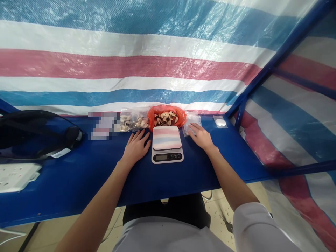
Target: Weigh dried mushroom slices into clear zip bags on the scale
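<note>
- Head view, left hand (135, 148): palm down on the blue table (168, 183), fingers spread, grasping nothing; thumb just beside the left edge of the kitchen scale (167, 138)
- Left fingertips at the near edge of a clear bag of pale pieces (131, 120); contact cannot be told
- Right hand (201, 137): released, fingers loosely extended over the flat clear bags (194, 121), nothing seen clenched
- Key relation: scale lies between the hands, long axis running away from the body, display (161, 157) on the near side; left hand is nearer, right slightly further off
- Open red bag (181, 112) with dried slices (166, 118) directly behind the scale, forward of and between both hands
</note>
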Tool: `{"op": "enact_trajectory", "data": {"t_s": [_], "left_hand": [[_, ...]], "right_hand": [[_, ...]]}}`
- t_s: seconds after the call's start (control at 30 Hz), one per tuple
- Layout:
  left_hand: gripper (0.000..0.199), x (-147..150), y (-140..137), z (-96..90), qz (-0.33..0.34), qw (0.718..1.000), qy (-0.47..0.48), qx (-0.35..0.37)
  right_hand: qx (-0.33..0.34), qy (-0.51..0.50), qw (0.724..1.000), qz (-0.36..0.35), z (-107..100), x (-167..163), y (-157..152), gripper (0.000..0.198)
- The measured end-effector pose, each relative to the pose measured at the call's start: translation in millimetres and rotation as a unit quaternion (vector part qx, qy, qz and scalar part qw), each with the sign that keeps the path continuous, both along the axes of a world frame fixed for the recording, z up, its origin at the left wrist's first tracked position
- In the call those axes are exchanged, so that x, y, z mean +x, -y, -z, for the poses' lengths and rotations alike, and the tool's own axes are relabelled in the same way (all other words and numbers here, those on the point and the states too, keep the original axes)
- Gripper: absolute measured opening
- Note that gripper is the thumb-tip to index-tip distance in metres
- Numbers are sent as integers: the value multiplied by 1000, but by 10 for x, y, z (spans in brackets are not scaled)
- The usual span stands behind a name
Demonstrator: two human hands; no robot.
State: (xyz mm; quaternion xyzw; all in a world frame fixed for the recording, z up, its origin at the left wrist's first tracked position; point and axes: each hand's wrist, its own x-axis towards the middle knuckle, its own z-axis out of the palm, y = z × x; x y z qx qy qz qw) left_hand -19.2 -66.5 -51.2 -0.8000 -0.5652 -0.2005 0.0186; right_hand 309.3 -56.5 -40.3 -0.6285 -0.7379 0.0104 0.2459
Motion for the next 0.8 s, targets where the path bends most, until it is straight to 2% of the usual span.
{"op": "enact_trajectory", "data": {"t_s": [0.2,0.37,0.57,0.8], "left_hand": [[51,-3,8,16,-4,1000,-11,-8],[51,-2,14,18,-4,1000,-17,-2],[48,-6,8,49,-7,1000,2,1],[45,-5,-5,52,-9,1000,26,12]], "right_hand": [[-34,33,999,-13,120,80,-221,38],[3,19,1000,-3,199,60,-188,34],[29,-5,999,39,149,44,-138,27],[43,-82,989,112,79,69,-87,31]]}}
